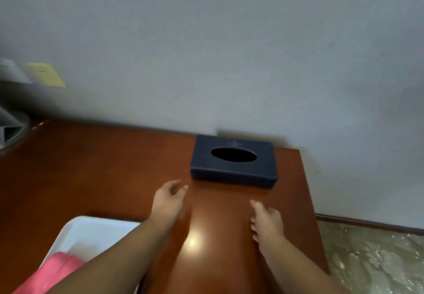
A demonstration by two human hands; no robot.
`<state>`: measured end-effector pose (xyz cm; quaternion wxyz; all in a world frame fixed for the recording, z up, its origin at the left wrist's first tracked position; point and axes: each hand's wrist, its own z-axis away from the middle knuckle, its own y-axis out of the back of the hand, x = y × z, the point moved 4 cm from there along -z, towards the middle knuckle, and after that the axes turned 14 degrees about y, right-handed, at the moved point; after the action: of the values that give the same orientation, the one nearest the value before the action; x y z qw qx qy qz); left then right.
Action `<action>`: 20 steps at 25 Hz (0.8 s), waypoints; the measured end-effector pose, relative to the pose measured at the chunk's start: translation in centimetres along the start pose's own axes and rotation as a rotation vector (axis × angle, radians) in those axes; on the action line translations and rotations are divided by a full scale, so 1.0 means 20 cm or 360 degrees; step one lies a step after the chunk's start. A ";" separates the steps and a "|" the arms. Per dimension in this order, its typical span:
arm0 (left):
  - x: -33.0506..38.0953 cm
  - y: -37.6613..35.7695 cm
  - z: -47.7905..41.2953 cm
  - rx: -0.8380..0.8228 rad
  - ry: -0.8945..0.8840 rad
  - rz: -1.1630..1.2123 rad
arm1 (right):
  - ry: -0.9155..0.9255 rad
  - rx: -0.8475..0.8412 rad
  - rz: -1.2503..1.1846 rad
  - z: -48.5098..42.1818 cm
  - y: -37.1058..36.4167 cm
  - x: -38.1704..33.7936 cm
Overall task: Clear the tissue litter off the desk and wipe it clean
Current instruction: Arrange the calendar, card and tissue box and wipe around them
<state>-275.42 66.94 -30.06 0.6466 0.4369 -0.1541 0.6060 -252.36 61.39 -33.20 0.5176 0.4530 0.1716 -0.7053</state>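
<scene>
My fingers (176, 184) on the left hand (167, 201) are loosely spread and a little curled, holding nothing, just short of the near-left corner of the box (234, 161). On my right hand (267, 221) the fingers are also apart and bent down toward the desk (91, 167), empty; whether the tips touch the wood I cannot tell, as the picture is blurred. Both hands are over the middle of the desk, the box beyond them.

The box is dark, its oval slot black, with no tissue showing in it. It sits at the far right end of the desk, against the wall (206, 52). The brown top around it is bare and glossy, with a bright glare spot between my forearms. A white tray (91, 231) lies at the near edge under my left arm, something pink (57, 268) beside it.
</scene>
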 end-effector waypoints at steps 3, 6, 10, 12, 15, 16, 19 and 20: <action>-0.15 0.29 0.11 0.0204 -0.0193 -0.0210 | 0.0160 -0.0348 0.0368 0.28 -0.17 0.09; -0.42 0.65 0.22 0.0454 -0.0125 -0.0453 | 0.0419 -0.0715 0.0659 0.59 -0.41 0.18; -0.74 1.03 0.28 0.0512 -0.0006 -0.0428 | 0.0851 -0.1107 0.1016 0.95 -0.75 0.22; -0.82 1.15 0.29 0.0412 0.0017 -0.0371 | 0.1057 -0.1202 0.1167 1.08 -0.92 0.22; -0.94 1.39 0.28 0.0314 -0.0029 -0.0356 | 0.1294 -0.1187 0.1389 1.23 -1.17 0.24; -0.98 1.49 0.27 0.0305 -0.0003 -0.0350 | 0.1320 -0.1144 0.1476 1.27 -1.26 0.26; -1.10 1.87 0.18 0.0305 0.0022 -0.0377 | 0.1311 -0.0931 0.1707 1.43 -1.50 0.32; -1.14 2.00 0.15 0.0314 0.0049 -0.0389 | 0.1278 -0.0877 0.1771 1.46 -1.57 0.36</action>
<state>-316.05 45.23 -29.83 0.6718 0.5044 -0.0295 0.5417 -293.94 49.26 -30.66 0.7910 0.5499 0.2635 -0.0498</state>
